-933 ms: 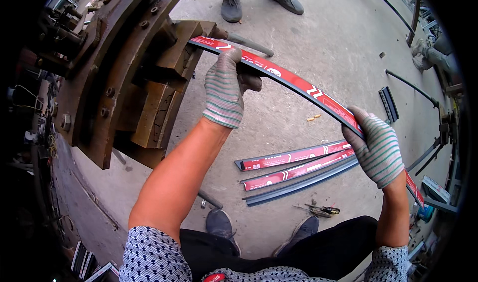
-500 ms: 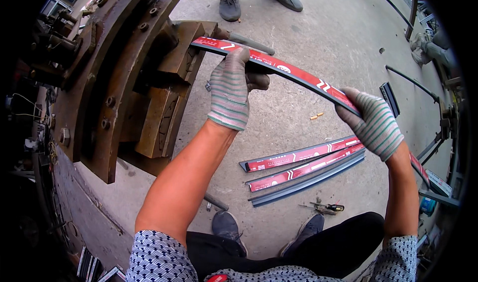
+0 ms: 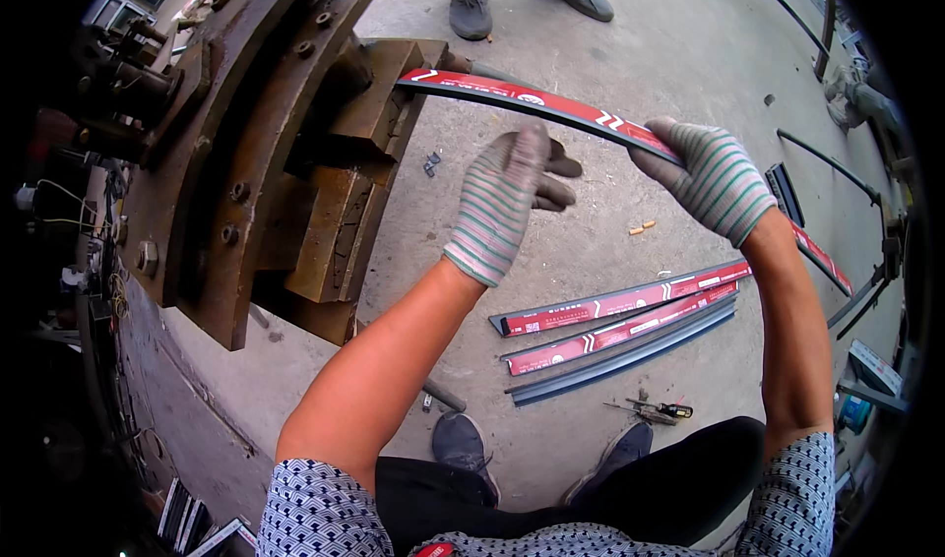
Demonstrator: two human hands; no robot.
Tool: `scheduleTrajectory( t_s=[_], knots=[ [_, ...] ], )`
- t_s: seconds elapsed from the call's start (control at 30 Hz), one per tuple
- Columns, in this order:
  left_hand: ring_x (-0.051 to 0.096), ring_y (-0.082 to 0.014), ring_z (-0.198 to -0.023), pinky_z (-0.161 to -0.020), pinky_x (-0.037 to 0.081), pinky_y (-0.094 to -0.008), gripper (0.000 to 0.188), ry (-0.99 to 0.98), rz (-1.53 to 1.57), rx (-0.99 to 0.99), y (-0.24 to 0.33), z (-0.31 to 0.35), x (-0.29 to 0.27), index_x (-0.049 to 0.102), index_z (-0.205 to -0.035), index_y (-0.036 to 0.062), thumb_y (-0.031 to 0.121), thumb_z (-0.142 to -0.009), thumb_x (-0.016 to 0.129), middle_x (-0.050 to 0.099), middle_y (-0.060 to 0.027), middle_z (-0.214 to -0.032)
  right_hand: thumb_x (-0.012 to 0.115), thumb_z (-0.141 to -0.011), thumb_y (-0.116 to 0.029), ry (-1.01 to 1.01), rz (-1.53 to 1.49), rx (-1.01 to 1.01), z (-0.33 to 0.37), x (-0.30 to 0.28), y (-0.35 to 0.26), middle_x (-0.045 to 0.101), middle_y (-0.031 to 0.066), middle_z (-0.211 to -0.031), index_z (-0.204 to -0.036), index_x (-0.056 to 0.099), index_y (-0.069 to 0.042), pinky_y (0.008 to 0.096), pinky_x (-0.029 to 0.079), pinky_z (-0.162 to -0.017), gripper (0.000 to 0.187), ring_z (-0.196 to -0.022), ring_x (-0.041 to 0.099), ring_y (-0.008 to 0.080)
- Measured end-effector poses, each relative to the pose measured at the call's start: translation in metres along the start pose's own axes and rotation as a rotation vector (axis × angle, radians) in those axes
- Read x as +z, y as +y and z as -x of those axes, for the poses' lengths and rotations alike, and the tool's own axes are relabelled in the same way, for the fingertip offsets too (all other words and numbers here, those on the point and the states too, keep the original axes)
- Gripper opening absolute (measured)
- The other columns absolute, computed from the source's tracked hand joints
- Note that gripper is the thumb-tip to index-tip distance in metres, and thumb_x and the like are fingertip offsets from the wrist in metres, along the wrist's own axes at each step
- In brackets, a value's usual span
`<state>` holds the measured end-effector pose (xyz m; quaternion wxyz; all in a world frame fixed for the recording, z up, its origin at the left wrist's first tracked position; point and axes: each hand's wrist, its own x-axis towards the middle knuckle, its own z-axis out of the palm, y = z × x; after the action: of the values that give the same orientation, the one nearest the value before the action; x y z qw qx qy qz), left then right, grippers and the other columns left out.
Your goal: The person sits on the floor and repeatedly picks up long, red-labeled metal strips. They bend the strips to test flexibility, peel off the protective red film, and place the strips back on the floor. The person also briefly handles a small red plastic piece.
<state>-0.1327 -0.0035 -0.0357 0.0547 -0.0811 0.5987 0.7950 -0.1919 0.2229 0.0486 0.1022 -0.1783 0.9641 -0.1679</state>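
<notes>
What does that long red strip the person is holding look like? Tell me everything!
The strip is long, thin and gently curved, red on its face with white chevron marks and a dark edge; it looks like metal or stiff plastic. Its far end sits in the rusty machine. The right hand, in a striped glove, grips it past the middle, and it runs on behind that hand. The left hand is just below, not touching it.

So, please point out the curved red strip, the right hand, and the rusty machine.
curved red strip (image 3: 551,104), head view, middle of its red face.
right hand (image 3: 711,178), head view, back of glove.
rusty machine (image 3: 246,144), head view, curved plate.
</notes>
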Motion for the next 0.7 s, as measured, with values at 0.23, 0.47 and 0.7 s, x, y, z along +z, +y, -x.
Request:
scheduleTrajectory(
  t_s=[0.23,0.47,0.7],
  knots=[
    [0.073,-0.0226,-0.082,-0.078,0.061,-0.0364,0.059,-0.346,-0.452,-0.173,-0.002,0.031,0.024,0.064,-0.112,-0.0024,0.056,-0.103,0.057,0.074,-0.0169,-0.095,0.069,-0.098,-0.045,0.010,-0.047,-0.003,0.003,0.005,0.006,0.070,0.0168,-0.078,-0.115,0.074,-0.003,0.0393,0.054,-0.072,0.046,-0.068,0.066,0.0292],
    [0.073,-0.0389,-0.089,-0.080,0.058,-0.0442,0.047,-0.907,-1.248,-0.077,0.045,0.101,0.058,0.072,-0.104,-0.0007,0.045,-0.098,0.061,0.072,-0.0273,-0.089,0.067,-0.098,-0.048,-0.052,0.017,0.052,0.006,-0.006,0.001,0.071,0.0175,-0.080,-0.116,0.075,-0.005,0.0400,0.055,-0.074,0.047,-0.070,0.066,0.0312],
    [0.071,-0.0373,-0.080,-0.072,0.056,-0.0476,0.037,-1.058,-1.410,0.216,0.056,0.187,0.075,0.069,-0.089,0.0028,0.040,-0.094,0.068,0.069,-0.0181,-0.081,0.063,-0.099,-0.053,-0.050,0.029,0.052,0.010,-0.010,-0.005,0.074,0.0174,-0.086,-0.117,0.076,-0.008,0.0423,0.055,-0.079,0.050,-0.079,0.071,0.0346]
  ],
)
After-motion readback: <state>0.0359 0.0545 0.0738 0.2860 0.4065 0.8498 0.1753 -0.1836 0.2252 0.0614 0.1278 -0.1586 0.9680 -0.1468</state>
